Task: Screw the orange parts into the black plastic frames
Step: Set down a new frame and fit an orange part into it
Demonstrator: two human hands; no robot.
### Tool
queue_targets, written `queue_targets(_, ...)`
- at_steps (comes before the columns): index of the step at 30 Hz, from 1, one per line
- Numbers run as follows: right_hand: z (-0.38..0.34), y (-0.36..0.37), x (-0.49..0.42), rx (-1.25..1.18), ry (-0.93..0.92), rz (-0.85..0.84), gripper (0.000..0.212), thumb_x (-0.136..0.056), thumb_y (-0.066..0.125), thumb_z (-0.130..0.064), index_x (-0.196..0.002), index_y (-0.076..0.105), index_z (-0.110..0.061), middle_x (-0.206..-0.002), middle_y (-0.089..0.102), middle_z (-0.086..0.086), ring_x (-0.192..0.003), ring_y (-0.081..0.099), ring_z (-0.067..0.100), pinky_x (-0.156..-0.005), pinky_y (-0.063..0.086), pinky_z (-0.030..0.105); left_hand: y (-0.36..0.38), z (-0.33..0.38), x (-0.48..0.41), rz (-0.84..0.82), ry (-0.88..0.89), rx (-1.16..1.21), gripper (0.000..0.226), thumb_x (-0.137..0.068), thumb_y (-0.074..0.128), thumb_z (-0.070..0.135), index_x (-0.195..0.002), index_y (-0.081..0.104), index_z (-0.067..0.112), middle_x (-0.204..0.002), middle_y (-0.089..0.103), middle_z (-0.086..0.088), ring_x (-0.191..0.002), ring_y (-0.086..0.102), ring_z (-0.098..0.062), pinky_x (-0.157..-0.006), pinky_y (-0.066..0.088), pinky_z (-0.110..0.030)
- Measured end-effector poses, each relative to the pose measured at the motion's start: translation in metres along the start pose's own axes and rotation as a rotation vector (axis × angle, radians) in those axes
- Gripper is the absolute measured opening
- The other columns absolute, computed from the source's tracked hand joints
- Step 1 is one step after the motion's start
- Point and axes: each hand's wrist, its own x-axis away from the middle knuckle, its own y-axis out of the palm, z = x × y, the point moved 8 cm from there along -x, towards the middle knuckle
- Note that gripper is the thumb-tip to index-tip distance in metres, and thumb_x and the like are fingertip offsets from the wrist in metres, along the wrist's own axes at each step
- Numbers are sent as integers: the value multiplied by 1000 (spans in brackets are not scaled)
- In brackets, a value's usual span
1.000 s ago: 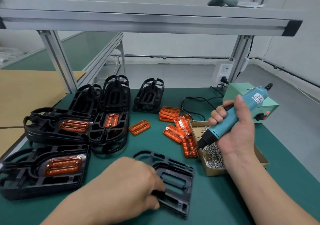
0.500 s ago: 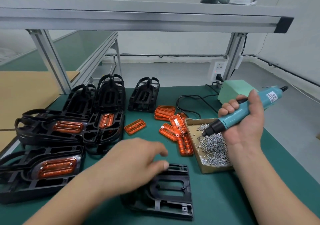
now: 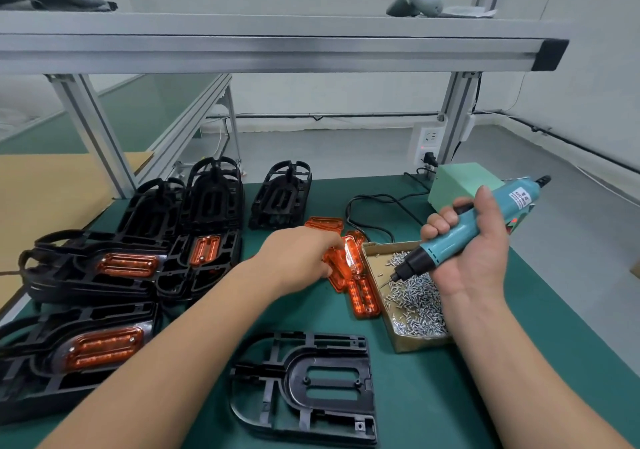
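Though illegible, white label point(image 3: 518, 200) on screwdriver point(image 3: 460, 232) in right hand point(image 3: 476, 261).

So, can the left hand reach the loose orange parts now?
Probably yes: the left hand is at the orange parts and seems to pinch one, and nothing lies between them.
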Motion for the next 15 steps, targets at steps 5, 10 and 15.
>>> queue_targets(5,0,0,0,3,4,8,30,-100,70,-40,-84,61,-17,-70,46,0,-59,45,13,-55,44,26,-6,-3,12,89,1,44,28,-97,70,39,-125,65,42,-88,61,21,-101,62,-14,-72,37,-31)
queue_targets(10,0,1,2,1,5,8,30,-100,69,-40,-82,62,-17,-69,46,-1,-59,44,13,-55,44,25,-13,-19,31,54,-126,204,15,-91,74,46,-88,65,34,-74,59,14,-71,56,-4,-59,36,-30)
queue_targets(15,0,2,4,0,12,12,29,-98,71,-40,-81,63,-18,-70,47,-1,-59,45,12,-55,45,25,3,-29,61,-127,-256,901,23,-78,74,40,-79,66,18,-69,58,-3,-55,40,-15,-53,31,-27)
